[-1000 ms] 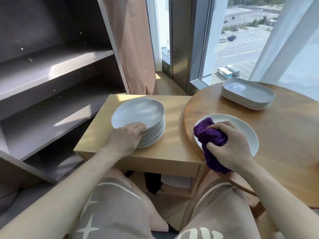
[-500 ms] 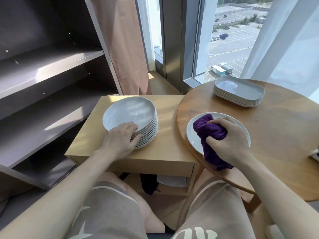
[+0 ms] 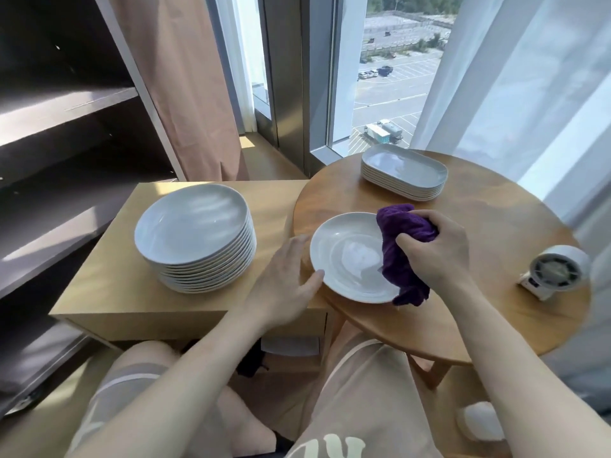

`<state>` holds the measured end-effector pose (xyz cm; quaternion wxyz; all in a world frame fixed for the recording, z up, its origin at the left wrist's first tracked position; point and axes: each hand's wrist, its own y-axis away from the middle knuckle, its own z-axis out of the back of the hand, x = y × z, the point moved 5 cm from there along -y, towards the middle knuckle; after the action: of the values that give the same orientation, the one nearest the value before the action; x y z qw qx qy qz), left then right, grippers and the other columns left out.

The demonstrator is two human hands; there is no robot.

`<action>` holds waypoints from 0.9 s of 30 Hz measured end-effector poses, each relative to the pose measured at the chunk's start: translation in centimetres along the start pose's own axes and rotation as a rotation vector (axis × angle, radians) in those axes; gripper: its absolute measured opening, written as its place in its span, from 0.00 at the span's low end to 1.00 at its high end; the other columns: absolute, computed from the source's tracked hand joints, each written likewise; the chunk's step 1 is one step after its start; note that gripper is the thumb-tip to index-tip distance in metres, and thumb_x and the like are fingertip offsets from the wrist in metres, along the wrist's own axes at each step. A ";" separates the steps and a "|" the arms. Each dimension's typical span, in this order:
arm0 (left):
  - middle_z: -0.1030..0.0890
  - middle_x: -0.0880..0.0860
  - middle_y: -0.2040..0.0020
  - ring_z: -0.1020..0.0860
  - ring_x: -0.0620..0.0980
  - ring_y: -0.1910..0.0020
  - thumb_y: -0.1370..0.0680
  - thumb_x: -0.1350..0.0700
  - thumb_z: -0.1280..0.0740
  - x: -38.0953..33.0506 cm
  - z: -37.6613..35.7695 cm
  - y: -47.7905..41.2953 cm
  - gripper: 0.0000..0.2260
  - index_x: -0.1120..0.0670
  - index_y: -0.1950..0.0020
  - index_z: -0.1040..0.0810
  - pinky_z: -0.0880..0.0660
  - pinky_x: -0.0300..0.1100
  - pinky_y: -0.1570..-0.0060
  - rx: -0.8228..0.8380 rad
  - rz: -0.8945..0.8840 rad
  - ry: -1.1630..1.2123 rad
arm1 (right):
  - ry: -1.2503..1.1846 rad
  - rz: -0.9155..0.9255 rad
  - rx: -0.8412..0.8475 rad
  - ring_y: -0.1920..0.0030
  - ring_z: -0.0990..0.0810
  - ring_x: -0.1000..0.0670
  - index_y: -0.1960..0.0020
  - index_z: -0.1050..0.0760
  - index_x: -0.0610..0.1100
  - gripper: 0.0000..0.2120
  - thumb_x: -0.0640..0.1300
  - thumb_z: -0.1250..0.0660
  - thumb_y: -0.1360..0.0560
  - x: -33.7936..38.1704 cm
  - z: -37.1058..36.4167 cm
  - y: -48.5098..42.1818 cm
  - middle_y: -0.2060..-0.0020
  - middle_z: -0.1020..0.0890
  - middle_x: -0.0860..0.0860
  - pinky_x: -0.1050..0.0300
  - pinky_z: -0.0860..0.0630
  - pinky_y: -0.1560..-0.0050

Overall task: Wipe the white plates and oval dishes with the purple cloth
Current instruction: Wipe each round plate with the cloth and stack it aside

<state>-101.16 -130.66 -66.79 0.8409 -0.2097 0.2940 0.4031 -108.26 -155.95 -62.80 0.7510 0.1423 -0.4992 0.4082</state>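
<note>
A single white plate [image 3: 350,259] lies at the near left edge of the round wooden table [image 3: 496,233]. My right hand [image 3: 433,249] grips the bunched purple cloth [image 3: 401,252] and presses it on the plate's right side. My left hand [image 3: 284,285] is at the plate's left rim, fingers spread, thumb touching the rim. A tall stack of white round plates [image 3: 198,239] stands on the low wooden cabinet [image 3: 109,285] to the left. A stack of white oval dishes [image 3: 403,175] sits at the table's far side.
A small white fan [image 3: 555,272] stands at the table's right edge. Dark empty shelves [image 3: 59,127] fill the left. A window with a beige curtain [image 3: 185,94] and a white sheer curtain [image 3: 529,77] lies behind. My knees are below the table.
My left hand left the plate stack and moved right to the single plate's rim. My right hand with the cloth shifted from the plate's left side to its right side.
</note>
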 end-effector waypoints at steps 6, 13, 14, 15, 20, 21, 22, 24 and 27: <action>0.41 0.26 0.25 0.44 0.25 0.28 0.20 0.48 0.32 1.4 -3.8 -2.0 0.35 0.41 0.19 0.49 0.42 0.36 0.27 0.025 0.180 0.295 | -0.059 -0.053 -0.095 0.51 0.18 0.51 0.48 0.17 0.53 0.17 0.47 0.30 0.36 -0.3 1.2 -0.5 0.50 0.16 0.51 0.54 0.21 0.45; 0.51 0.35 0.20 0.54 0.28 0.28 0.29 0.29 0.34 2.3 -5.7 -1.6 0.51 0.41 0.17 0.61 0.52 0.39 0.26 0.093 0.159 0.241 | -0.029 -0.120 -0.150 0.51 0.18 0.49 0.48 0.17 0.51 0.16 0.46 0.29 0.36 -1.0 2.1 -1.0 0.51 0.16 0.51 0.49 0.20 0.44; 0.51 0.35 0.20 0.53 0.29 0.27 0.30 0.27 0.34 2.6 -5.8 -1.6 0.52 0.41 0.17 0.61 0.52 0.39 0.26 0.088 0.167 0.242 | -0.026 -0.137 -0.142 0.51 0.18 0.48 0.48 0.17 0.51 0.17 0.48 0.30 0.36 -1.2 2.1 -1.0 0.51 0.16 0.51 0.49 0.20 0.44; 0.51 0.35 0.19 0.53 0.30 0.26 0.31 0.26 0.34 2.8 -5.8 -1.6 0.52 0.40 0.17 0.61 0.51 0.39 0.26 0.084 0.171 0.242 | -0.019 -0.146 -0.126 0.51 0.18 0.48 0.48 0.17 0.52 0.17 0.48 0.30 0.37 -1.3 1.9 -0.9 0.51 0.16 0.51 0.49 0.20 0.44; 0.44 0.39 0.19 0.45 0.37 0.22 0.31 0.26 0.31 2.9 -5.4 -2.1 0.50 0.36 0.18 0.55 0.43 0.44 0.24 0.062 0.141 0.312 | 0.163 -0.043 0.074 0.48 0.23 0.54 0.49 0.21 0.58 0.14 0.44 0.28 0.32 -1.0 0.3 -0.3 0.47 0.22 0.57 0.54 0.26 0.41; 0.45 0.38 0.19 0.45 0.37 0.22 0.32 0.26 0.31 3.0 -5.4 -2.2 0.50 0.36 0.18 0.55 0.44 0.44 0.24 0.065 0.152 0.326 | 0.245 -0.025 0.152 0.44 0.25 0.52 0.48 0.22 0.59 0.14 0.46 0.28 0.31 -1.0 -0.2 -0.2 0.46 0.23 0.57 0.53 0.28 0.38; 0.46 0.38 0.19 0.47 0.36 0.22 0.32 0.26 0.30 3.1 -5.5 -2.3 0.51 0.38 0.17 0.55 0.45 0.44 0.23 0.071 0.165 0.335 | 0.362 -0.013 0.237 0.40 0.27 0.50 0.45 0.23 0.59 0.15 0.48 0.28 0.30 -1.0 -0.9 0.0 0.44 0.25 0.57 0.50 0.31 0.34; 0.49 0.36 0.19 0.49 0.35 0.22 0.31 0.27 0.30 3.4 -5.7 -2.3 0.52 0.39 0.17 0.56 0.47 0.44 0.22 0.085 0.178 0.349 | 0.633 -0.009 0.382 0.34 0.31 0.46 0.36 0.26 0.58 0.21 0.56 0.31 0.29 -1.0 -2.1 0.4 0.38 0.28 0.55 0.45 0.37 0.30; 0.51 0.35 0.19 0.51 0.34 0.22 0.30 0.29 0.30 3.5 -6.0 -2.3 0.51 0.39 0.17 0.57 0.49 0.42 0.23 0.109 0.186 0.386 | 0.789 -0.062 0.471 0.35 0.33 0.43 0.31 0.30 0.57 0.28 0.59 0.36 0.31 -0.4 -3.2 0.7 0.35 0.30 0.52 0.44 0.37 0.32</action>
<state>-99.49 -133.56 -73.28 0.7382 -0.2094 0.4888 0.4151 -106.87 -153.75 -64.79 0.8426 0.1576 -0.0641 0.5109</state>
